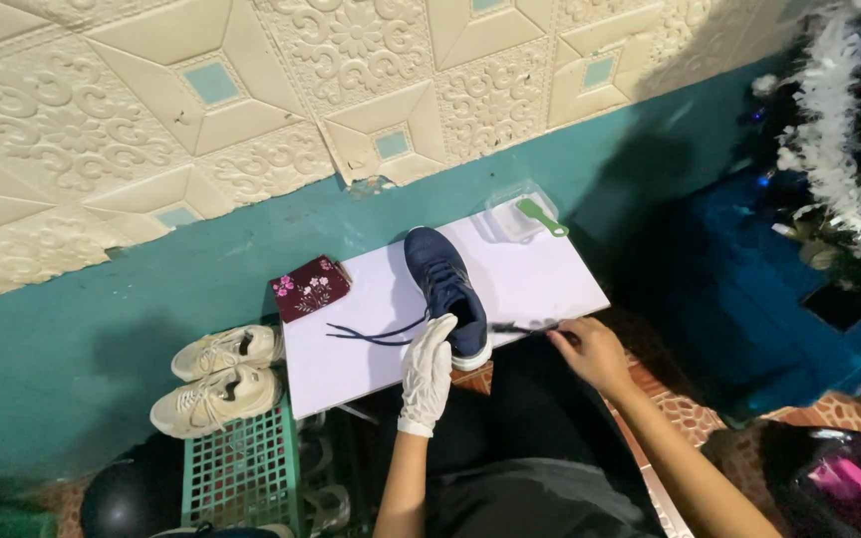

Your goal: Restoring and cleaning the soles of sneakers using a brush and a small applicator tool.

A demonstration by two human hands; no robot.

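Observation:
A dark blue sneaker (442, 287) with a white sole stands on a white board (535, 289), toe toward the wall. My left hand (428, 371), in a white glove, rests against the shoe's heel end. One dark lace (376, 334) trails loose across the board to the left. My bare right hand (590, 351) pinches the other lace end (522, 328) and holds it stretched out to the right of the shoe.
A maroon flowered pouch (310, 287) lies at the board's back left. A clear plastic box with a green clip (523, 215) sits at the back. Two cream sneakers (219, 379) rest on a green crate (241, 468). A tinsel-covered tree (839, 149) stands right.

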